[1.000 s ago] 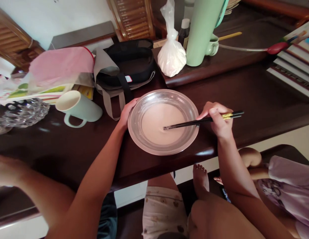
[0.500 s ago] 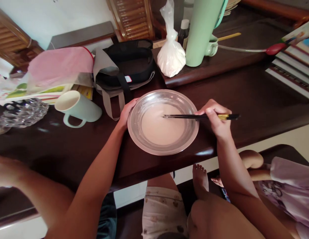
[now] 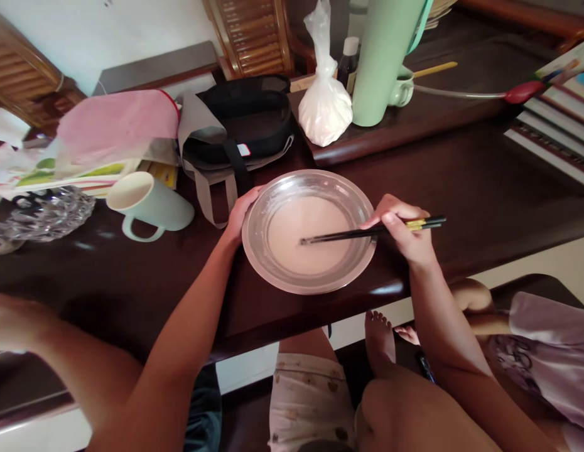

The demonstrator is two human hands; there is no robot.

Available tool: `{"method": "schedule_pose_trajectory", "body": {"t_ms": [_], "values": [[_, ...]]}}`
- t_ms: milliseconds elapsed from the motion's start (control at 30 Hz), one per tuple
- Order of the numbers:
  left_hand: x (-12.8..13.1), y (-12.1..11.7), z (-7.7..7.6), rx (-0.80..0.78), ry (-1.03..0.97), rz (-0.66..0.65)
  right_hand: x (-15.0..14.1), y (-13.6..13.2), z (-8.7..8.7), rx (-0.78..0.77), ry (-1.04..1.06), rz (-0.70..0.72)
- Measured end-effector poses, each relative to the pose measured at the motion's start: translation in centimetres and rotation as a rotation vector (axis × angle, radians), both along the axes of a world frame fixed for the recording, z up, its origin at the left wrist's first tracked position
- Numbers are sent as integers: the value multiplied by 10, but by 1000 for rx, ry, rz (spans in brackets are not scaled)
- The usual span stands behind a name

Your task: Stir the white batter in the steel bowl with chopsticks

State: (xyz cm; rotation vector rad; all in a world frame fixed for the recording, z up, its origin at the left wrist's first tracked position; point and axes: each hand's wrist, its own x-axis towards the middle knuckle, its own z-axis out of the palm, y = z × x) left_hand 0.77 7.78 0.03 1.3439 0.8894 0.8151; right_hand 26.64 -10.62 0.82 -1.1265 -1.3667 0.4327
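Observation:
A shallow metal bowl (image 3: 362, 251) of pale batter (image 3: 306, 242) sits near the front edge of a dark wooden table (image 3: 485, 182). My left hand (image 3: 239, 216) rests against the bowl's left rim, fingers curled on it. My right hand (image 3: 405, 229) is closed on a pair of black chopsticks (image 3: 348, 235) with yellow bands. Their tips dip into the batter left of the bowl's middle.
A mint mug (image 3: 148, 204) lies on its side to the left, beside a glass dish (image 3: 42, 213). Behind the bowl are a black bag (image 3: 240, 122), a tied bag of white powder (image 3: 324, 107), a green flask (image 3: 379, 59) and books (image 3: 556, 119). Another person's arm (image 3: 47, 339) is at lower left.
The chopstick tips have swept round in the batter, from the middle to the upper part and back toward the left of centre. My left hand has stayed on the rim.

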Motion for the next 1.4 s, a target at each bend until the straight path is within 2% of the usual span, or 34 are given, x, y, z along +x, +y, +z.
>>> {"method": "schedule_pose_trajectory", "body": {"t_ms": [67,167,233,333,400,467,533,600,667,767,833,900,967,1067,1133,1200,1267,1400], "values": [[0,0,0,-5,-7,0,0,0,1,-10,-33,-37],[0,0,0,-13,-10,-6,1,0,1,68,81,-90],[-1,0,0,-14,-10,-10,1,0,0,65,81,-33],[-1,1,0,0,-6,-3,1,0,1,2,-48,18],[-1,1,-1,5,-9,-1,2,0,1,17,-40,-51],[0,1,-1,-1,-14,-7,2,0,0,61,54,-110],[0,1,-1,-4,-14,-8,2,0,0,53,88,-82],[0,1,-1,1,-10,-4,1,0,0,-4,14,-23],[0,1,-1,7,-10,-1,1,0,-1,-24,-52,-31],[0,1,0,-1,-17,-3,1,0,-2,42,53,-101],[0,0,0,-4,-18,-2,2,0,-3,43,108,-65],[0,0,1,0,-13,0,2,0,-3,0,33,-5],[0,0,1,4,-12,4,2,0,-2,-13,-46,-11],[0,0,1,-11,-15,4,2,0,-1,66,61,-75],[0,0,0,-13,-16,3,2,0,-1,69,107,-54],[0,1,0,-5,-18,2,1,0,-1,12,22,-9],[0,1,-1,-1,-19,-2,1,0,-1,-18,-48,-30],[-1,2,-2,13,-7,-7,2,1,-2,96,122,-83]]}}
